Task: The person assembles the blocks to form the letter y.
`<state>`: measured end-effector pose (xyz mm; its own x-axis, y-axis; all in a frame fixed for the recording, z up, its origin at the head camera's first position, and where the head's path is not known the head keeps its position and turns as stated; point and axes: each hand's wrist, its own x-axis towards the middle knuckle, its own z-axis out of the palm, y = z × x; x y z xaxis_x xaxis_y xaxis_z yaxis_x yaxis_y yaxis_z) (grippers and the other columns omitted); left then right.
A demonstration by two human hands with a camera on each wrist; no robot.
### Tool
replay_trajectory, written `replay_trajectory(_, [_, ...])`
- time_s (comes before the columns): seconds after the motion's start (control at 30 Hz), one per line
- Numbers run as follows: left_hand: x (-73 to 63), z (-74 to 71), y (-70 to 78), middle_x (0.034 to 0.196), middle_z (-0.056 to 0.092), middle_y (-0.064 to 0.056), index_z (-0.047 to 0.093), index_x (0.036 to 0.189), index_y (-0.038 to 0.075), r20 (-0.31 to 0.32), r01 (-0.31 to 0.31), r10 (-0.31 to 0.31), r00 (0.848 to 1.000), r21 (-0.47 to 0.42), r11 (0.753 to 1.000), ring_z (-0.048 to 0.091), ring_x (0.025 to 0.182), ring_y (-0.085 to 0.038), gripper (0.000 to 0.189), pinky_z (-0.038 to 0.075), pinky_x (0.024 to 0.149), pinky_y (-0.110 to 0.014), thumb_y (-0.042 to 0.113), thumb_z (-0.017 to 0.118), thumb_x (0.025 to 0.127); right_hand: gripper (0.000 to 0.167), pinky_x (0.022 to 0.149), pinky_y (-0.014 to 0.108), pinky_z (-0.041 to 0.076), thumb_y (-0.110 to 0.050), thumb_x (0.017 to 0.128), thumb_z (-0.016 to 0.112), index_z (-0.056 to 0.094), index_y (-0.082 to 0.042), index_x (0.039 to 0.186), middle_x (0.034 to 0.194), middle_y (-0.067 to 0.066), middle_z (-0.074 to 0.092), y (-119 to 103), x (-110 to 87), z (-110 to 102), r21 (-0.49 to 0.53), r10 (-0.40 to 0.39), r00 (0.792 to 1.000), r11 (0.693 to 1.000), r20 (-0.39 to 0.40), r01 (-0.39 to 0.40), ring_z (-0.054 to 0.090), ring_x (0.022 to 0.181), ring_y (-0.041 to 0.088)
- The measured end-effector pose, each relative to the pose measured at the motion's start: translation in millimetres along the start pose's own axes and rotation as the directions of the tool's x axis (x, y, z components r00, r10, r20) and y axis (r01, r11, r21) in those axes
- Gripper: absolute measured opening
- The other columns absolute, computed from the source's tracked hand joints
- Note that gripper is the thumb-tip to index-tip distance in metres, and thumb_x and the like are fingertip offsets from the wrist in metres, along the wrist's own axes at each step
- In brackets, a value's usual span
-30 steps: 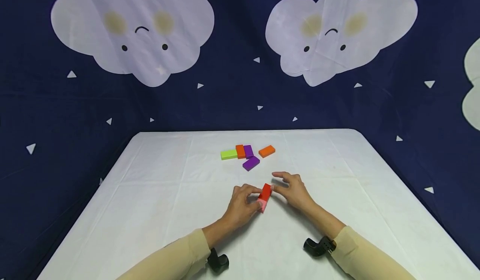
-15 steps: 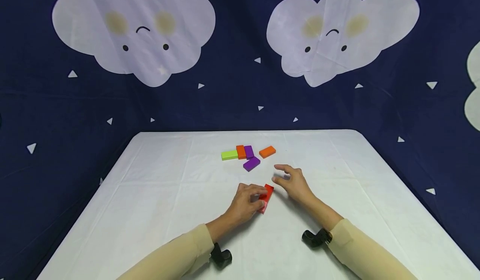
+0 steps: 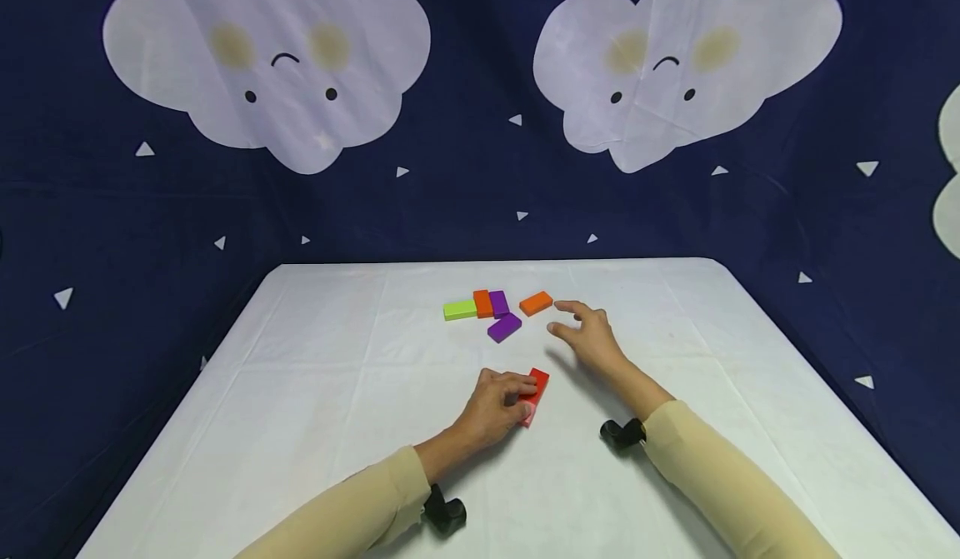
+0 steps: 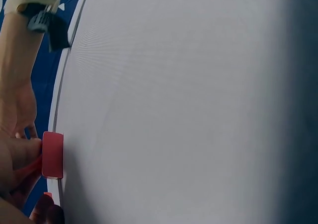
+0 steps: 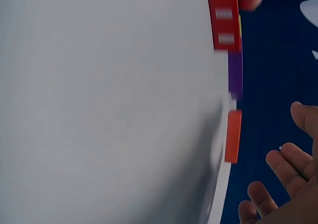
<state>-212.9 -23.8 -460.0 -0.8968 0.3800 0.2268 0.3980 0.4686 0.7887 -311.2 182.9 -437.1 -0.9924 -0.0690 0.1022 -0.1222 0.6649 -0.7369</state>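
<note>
My left hand (image 3: 491, 405) holds a small red block (image 3: 540, 380) lying on the white table, its fingers over the top. A pinkish block (image 3: 530, 416) continues the red one toward me, with my thumb at its side. In the left wrist view a block end (image 4: 52, 154) faces the camera beside the thumb. My right hand (image 3: 592, 342) hovers with thumb and fingers spread and nothing between them. Its fingertips are close to the right end of an orange block (image 3: 536, 303); the right wrist view also shows this hand (image 5: 290, 184) apart from the orange block (image 5: 232, 136).
Left of the orange block lie a lime green block (image 3: 460, 310), a red-orange block (image 3: 483, 303) and an upright-lying purple block (image 3: 498, 303). Another purple block (image 3: 505, 327) lies slantwise just nearer. The white table (image 3: 337, 426) ends at a dark blue cloud-patterned curtain (image 3: 480, 192).
My right hand has left the red block's side and moved away from me toward the orange block. My left fingers have moved over the top of the red block.
</note>
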Motion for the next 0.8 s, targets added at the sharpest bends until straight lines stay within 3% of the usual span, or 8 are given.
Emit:
replay_trajectory(0.33, [1.3,0.2,0.9,0.118,0.067,-0.005,0.070,0.109,0.004,0.004,0.038,-0.038,0.999,-0.014,0.999,0.044,0.095,-0.016,0.029,0.035,0.078,-0.023,0.004,0.068,0.080,0.053,0.093,0.051,0.037,-0.038,0.086,0.063,0.051,-0.020,0.134,0.131,0.024,0.047,-5,29.5,-7,-0.040,0.057,0.998,0.998,-0.008,-0.057,0.041,0.120,0.036])
replay_trajectory(0.63, [1.7,-0.3,1.5,0.117,0.067,-0.004,0.071,0.107,0.004,0.007,0.057,-0.057,0.998,-0.016,0.998,0.045,0.096,-0.017,0.028,0.035,0.079,-0.023,0.004,0.069,0.079,0.055,0.094,0.051,0.038,-0.034,0.085,0.063,0.050,-0.019,0.136,0.133,0.020,0.049,-3,55.2,-3,-0.070,0.060,0.998,0.996,0.027,-0.058,0.041,0.122,0.037])
replay_trajectory(0.8, [1.3,-0.6,1.7,0.117,0.068,-0.003,0.071,0.107,0.005,-0.004,0.047,-0.047,0.999,0.010,0.999,0.045,0.092,-0.015,0.028,0.034,0.077,-0.022,0.005,0.068,0.079,0.059,0.098,0.056,0.030,-0.036,0.083,0.063,0.049,-0.017,0.137,0.137,0.018,0.049,-1,63.9,3,-0.106,0.073,0.996,0.992,0.046,-0.068,0.036,0.123,0.040])
